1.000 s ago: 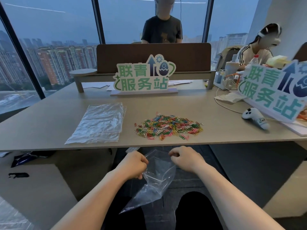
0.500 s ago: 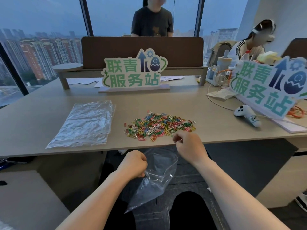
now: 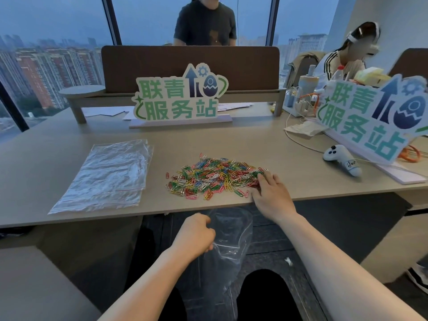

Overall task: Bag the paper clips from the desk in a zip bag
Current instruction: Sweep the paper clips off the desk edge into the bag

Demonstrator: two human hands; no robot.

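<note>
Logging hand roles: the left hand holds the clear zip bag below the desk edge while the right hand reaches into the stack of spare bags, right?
Not quite: the head view shows the right hand on the pile of coloured paper clips.

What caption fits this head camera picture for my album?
Right hand reaches into the colourful paper clips on the desk while left hand holds the zip bag below.

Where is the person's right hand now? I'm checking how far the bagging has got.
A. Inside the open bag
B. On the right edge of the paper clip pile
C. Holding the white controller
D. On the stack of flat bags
B: the right hand lies on the desk with its fingers on the right edge of the paper clips, while the left hand grips the zip bag below the desk edge.
</note>
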